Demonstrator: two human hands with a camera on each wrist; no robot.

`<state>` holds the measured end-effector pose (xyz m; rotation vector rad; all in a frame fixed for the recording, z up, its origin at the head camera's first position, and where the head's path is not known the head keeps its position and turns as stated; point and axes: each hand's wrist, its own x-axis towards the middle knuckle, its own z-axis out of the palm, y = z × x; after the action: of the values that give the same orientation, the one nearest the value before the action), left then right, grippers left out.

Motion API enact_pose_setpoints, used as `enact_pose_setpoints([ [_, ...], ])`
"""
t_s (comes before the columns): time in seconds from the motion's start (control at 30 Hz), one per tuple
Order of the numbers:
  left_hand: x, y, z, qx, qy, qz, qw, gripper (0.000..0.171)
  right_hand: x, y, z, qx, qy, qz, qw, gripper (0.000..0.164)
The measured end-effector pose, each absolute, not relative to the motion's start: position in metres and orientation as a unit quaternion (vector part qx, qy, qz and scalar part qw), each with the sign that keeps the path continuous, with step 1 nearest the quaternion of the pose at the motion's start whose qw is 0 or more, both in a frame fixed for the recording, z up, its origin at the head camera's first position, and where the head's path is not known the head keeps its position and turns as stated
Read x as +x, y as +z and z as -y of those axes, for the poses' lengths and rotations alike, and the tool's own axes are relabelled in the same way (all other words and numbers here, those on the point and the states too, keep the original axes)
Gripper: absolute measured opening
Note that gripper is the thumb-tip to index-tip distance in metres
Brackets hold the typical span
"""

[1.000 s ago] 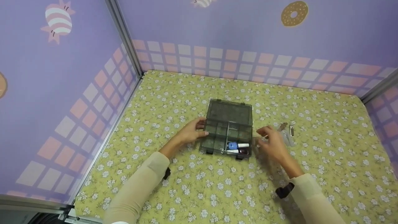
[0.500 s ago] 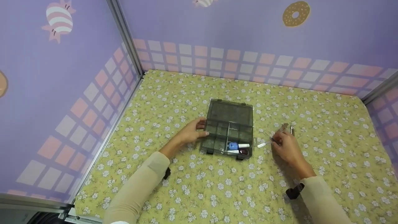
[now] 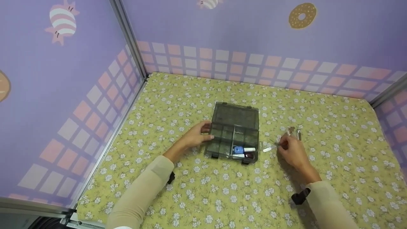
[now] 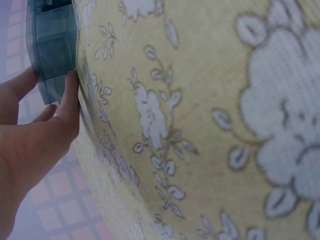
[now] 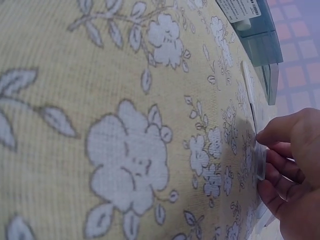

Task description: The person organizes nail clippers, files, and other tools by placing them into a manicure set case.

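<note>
A smoky see-through compartment box [image 3: 222, 146] lies with its lid [image 3: 235, 115] folded back. Its front right compartment holds a blue nail polish bottle [image 3: 238, 149], and beside that a dark red bottle [image 3: 249, 155]. My left hand [image 3: 194, 135] holds the box's left side near the hinge, thumb on the wall; the left wrist view shows fingers around a box corner [image 4: 55, 45]. To the right of the box, my right hand [image 3: 294, 152] pinches a thin tool with a white end [image 3: 269, 149]. In the right wrist view, clear plastic [image 5: 261, 162] shows at the fingertips; its kind is unclear.
Just beyond my right hand lie a metal nail clipper [image 3: 299, 134] and a small brownish item [image 3: 290, 129], partly hidden. A floral cloth [image 3: 203, 194] covers the table. Purple panels [image 3: 241, 28] stand at the back and sides.
My right hand has moved right, away from the box's edge, down to the small items, uncovering the tool's white end. My left hand and the box have stayed put.
</note>
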<state>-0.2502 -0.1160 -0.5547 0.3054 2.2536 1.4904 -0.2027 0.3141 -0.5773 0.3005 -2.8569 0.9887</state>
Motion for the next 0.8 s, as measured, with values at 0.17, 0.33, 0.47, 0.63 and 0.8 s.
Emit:
enact_pose_setpoints([
  [0.17, -0.251, -0.555, 0.116, 0.111, 0.529, -0.815, 0.208, 0.071, -0.201, -0.577, -0.314, 0.085, 0.337, 0.937, 0.045, 0.008],
  [0.33, -0.251, -0.556, 0.116, 0.112, 0.526, -0.816, 0.21, 0.07, -0.203, -0.575, -0.312, 0.072, 0.346, 0.935, 0.04, 0.007],
  [0.47, -0.25, -0.555, 0.116, 0.107, 0.533, -0.812, 0.214, 0.07, -0.207, -0.568, -0.306, 0.082, 0.357, 0.929, 0.051, 0.01],
  [0.63, -0.249, -0.555, 0.116, 0.103, 0.535, -0.81, 0.216, 0.07, -0.215, -0.557, -0.29, 0.099, 0.377, 0.918, 0.069, 0.009],
  [0.8, -0.248, -0.554, 0.116, 0.103, 0.534, -0.812, 0.213, 0.07, -0.225, -0.55, -0.267, 0.111, 0.389, 0.912, 0.068, 0.007],
])
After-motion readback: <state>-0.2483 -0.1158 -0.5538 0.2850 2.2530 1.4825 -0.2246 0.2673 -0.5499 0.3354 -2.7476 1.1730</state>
